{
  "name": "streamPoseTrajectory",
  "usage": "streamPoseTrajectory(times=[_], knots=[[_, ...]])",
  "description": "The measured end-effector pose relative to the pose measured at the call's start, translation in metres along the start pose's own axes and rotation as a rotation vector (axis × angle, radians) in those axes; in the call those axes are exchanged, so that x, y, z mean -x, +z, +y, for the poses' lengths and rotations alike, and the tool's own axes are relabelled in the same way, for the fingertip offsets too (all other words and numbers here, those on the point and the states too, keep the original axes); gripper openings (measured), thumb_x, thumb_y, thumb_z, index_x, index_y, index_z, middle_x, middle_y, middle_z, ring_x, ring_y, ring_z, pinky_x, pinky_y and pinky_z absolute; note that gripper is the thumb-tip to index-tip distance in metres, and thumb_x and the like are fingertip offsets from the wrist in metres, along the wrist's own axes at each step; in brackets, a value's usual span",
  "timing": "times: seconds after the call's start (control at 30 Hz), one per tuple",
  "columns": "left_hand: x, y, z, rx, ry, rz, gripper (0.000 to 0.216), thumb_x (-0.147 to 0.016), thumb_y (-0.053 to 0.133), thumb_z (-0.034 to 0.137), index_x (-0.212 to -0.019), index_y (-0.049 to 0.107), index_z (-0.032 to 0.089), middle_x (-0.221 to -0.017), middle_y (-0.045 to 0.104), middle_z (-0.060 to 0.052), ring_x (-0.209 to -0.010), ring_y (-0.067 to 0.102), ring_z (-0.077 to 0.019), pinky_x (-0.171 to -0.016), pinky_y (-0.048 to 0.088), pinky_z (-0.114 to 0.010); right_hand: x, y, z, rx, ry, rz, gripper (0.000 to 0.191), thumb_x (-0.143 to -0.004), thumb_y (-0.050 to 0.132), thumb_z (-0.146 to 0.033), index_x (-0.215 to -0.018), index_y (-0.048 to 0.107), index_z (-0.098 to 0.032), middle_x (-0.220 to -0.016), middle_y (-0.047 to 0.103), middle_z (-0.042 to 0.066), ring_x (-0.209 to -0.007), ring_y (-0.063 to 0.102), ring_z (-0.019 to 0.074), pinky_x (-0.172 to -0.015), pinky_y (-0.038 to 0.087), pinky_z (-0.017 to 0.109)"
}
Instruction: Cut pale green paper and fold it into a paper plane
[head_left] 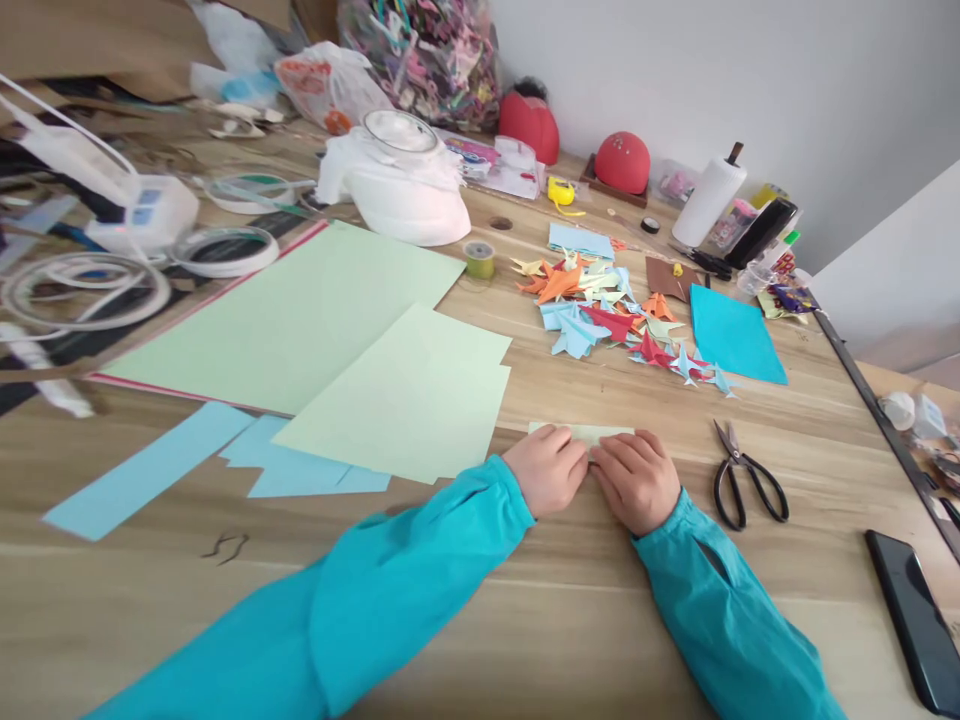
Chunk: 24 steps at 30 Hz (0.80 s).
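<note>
Light-blue paper offcuts (142, 465) lie flat at far left, with matte pale-green sheets (405, 395) beside them. Left hand (551, 468) and right hand (637, 480) are side by side, fingers together, pressing a narrow folded strip (592, 432) onto the wood-grain table (525, 620). Black scissors (746, 478) lie near, to the right.

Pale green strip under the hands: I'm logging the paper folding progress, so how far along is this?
Done: a pile of folded paper figures in several colours lies farther back. In hand: the left hand and right hand press on a pale green strip, so far just a flat rectangle. Left: large green sheets and blue offcuts lie flat and unfolded; the scissors rest untouched at the right.
</note>
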<state>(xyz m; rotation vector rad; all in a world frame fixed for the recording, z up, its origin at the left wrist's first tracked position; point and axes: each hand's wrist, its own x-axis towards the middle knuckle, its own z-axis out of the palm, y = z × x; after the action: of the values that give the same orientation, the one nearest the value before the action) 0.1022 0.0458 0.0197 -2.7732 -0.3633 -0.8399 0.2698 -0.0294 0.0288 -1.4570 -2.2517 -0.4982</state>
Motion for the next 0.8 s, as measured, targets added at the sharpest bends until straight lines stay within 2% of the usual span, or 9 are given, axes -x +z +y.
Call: streamPoseTrajectory(times=[0.1, 0.3, 0.37, 0.53, 0.8], knots=[[-0.003, -0.004, 0.003, -0.004, 0.011, 0.069, 0.029, -0.089, 0.042, 0.010, -0.067, 0.059, 0.013, -0.063, 0.054, -0.003, -0.061, 0.045, -0.0167, -0.055, 0.030, -0.035, -0.001, 0.000, -0.001, -0.022, -0.020, 0.052, 0.025, -0.088, 0.045, -0.012, -0.087, 0.068, -0.020, -0.090, 0.072, 0.003, -0.087, 0.061, 0.0147, -0.091, 0.038, 0.033], [-0.006, -0.013, 0.003, 0.018, -0.035, 0.019, 0.026, -0.090, 0.043, 0.012, -0.071, 0.060, 0.014, -0.065, 0.058, -0.002, -0.065, 0.048, -0.0159, -0.062, 0.033, -0.035, 0.000, -0.007, -0.002, -0.007, -0.075, 0.045, 0.026, -0.087, 0.045, -0.010, -0.090, 0.069, -0.022, -0.092, 0.073, 0.002, -0.094, 0.061, 0.0153, -0.095, 0.036, 0.036], [-0.004, -0.012, 0.000, -0.004, -0.027, 0.043, 0.024, -0.090, 0.045, 0.014, -0.072, 0.061, 0.015, -0.065, 0.059, -0.002, -0.066, 0.049, -0.0161, -0.062, 0.033, -0.035, 0.000, -0.010, 0.000, 0.005, -0.078, 0.056, 0.025, -0.086, 0.048, -0.011, -0.092, 0.068, -0.024, -0.094, 0.073, 0.001, -0.096, 0.061, 0.0162, -0.095, 0.034, 0.037], [0.004, -0.009, -0.017, -0.053, 0.008, 0.140, 0.020, -0.088, 0.047, 0.017, -0.075, 0.062, 0.017, -0.069, 0.063, -0.002, -0.071, 0.052, -0.0167, -0.061, 0.032, -0.034, 0.000, -0.016, 0.010, 0.031, -0.045, 0.110, 0.025, -0.084, 0.050, -0.009, -0.092, 0.068, -0.024, -0.093, 0.073, 0.000, -0.095, 0.061, 0.0155, -0.095, 0.035, 0.035], [0.007, -0.030, -0.041, -0.096, 0.012, 0.197, 0.012, -0.083, 0.053, 0.016, -0.076, 0.063, 0.014, -0.070, 0.066, -0.005, -0.071, 0.056, -0.0172, -0.059, 0.036, -0.032, 0.004, -0.015, 0.022, 0.055, 0.006, 0.201, 0.020, -0.081, 0.058, -0.007, -0.092, 0.067, -0.021, -0.090, 0.074, 0.000, -0.091, 0.064, 0.0155, -0.092, 0.038, 0.033]])
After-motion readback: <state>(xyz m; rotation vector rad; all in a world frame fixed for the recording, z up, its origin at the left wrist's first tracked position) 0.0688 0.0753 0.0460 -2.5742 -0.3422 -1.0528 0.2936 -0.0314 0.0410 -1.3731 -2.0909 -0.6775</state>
